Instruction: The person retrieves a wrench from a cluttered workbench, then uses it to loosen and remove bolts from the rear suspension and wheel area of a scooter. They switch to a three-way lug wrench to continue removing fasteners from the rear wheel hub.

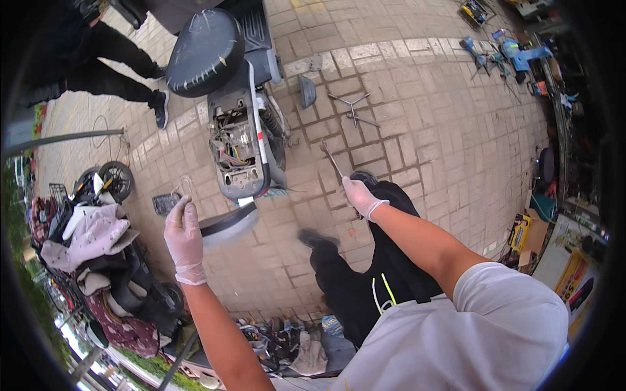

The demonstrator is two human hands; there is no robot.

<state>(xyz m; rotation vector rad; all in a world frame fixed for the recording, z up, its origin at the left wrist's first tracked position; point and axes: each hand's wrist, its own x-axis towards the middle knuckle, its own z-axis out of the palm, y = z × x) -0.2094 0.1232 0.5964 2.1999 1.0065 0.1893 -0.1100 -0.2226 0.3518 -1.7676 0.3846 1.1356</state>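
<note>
My right hand (362,197), in a thin whitish glove, is closed around a metal wrench (332,159) that points forward and left. My left hand (184,238), gloved the same way, is raised on the left, its fingertips drawn together; anything between them is too small to make out. Just right of it is a curved grey-and-black piece (231,225) behind the scooter's tail; whether the hand touches it is unclear. The scooter (244,186) stands ahead with its rear compartment uncovered, showing wires (233,156). Its dark seat (207,52) is tilted up, with stitches along the edge.
A three-armed socket wrench (353,109) and a grey plastic part (307,92) lie on the paving. A small black box (166,204) rests beyond my left hand. A person in dark trousers (117,55) stands far left. Covered scooters (117,280) stand left; power tools (479,55) lie far right.
</note>
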